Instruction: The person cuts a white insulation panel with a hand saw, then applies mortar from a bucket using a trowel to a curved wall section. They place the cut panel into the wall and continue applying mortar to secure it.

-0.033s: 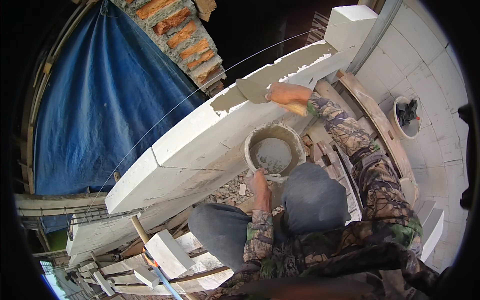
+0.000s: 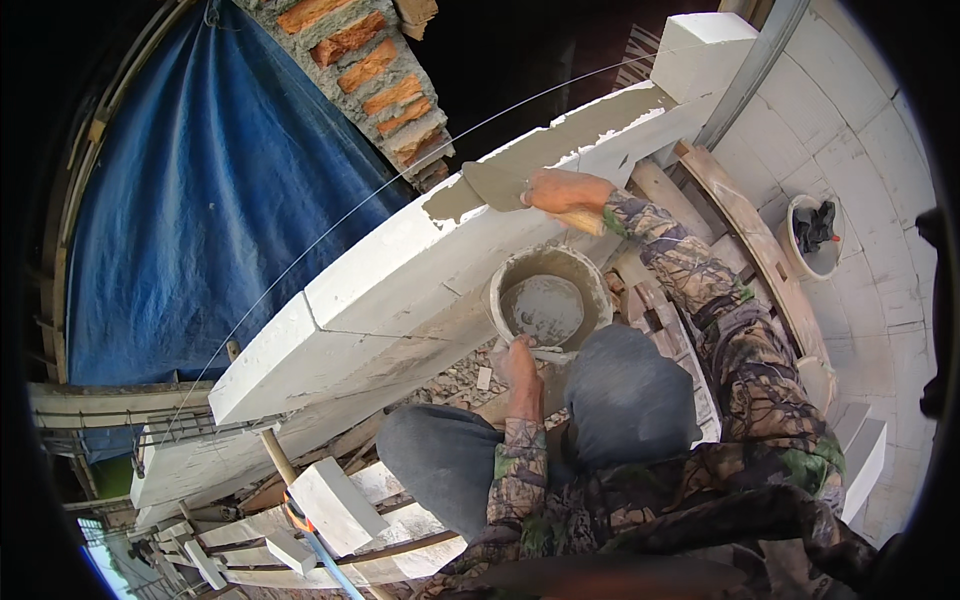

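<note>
My right hand is closed round the wooden handle of a trowel. The grey blade lies against wet mortar spread along the top of a white block wall. The mortar ends a little left of the blade, and the block tops beyond it are bare white. My left hand grips the near rim of a round bucket, its fingers partly hidden by the rim. Inside the bucket, grey mortar covers the bottom.
A white block stands at the wall's far right end. A taut string runs above the wall. Beyond hang a blue tarp and broken brickwork. Planks and a small white bucket are at right; another block lies near left.
My right hand and the trowel have slid slightly left along the mortar. My left hand stays on the bucket rim.
</note>
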Tool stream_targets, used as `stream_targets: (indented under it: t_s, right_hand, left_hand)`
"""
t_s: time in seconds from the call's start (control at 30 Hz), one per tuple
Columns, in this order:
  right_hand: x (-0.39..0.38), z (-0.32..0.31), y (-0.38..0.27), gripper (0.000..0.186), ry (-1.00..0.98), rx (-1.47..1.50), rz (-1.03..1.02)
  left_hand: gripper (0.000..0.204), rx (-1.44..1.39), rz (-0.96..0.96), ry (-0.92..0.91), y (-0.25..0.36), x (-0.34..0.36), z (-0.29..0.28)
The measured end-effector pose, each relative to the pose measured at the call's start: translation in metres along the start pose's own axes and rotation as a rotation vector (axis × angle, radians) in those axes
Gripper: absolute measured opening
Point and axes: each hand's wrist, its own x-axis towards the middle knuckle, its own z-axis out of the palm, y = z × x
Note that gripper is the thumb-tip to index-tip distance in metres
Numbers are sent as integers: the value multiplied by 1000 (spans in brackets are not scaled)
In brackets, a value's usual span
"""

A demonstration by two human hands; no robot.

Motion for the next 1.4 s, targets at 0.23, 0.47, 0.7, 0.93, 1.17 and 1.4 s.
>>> stream_targets:
  t_s: [0.23, 0.47, 0.7, 0.93, 1.17, 1.4]
  right_hand:
    - [18, 59, -79, 46, 133, -137, -263]
    - [21, 27, -76, 45, 7, -19, -140]
    - [-49, 26, 5, 38, 311, -317, -199]
    - [-138, 108, 80, 23, 380, -647, -184]
    - [-115, 165, 87, 29, -34, -283, -49]
    - [-159, 135, 136, 43, 47, -164, -42]
  left_hand:
    - [13, -19, 38, 12, -15, 9, -1]
    - [16, -15, 34, 44, -16, 13, -3]
    - [19, 0, 29, 77, -11, 6, 1]
    - [19, 1, -5, 19, 0, 4, 14]
    - [1, -60, 55, -30, 11, -13, 27]
    - [6, -148, -26, -80, 19, -19, 38]
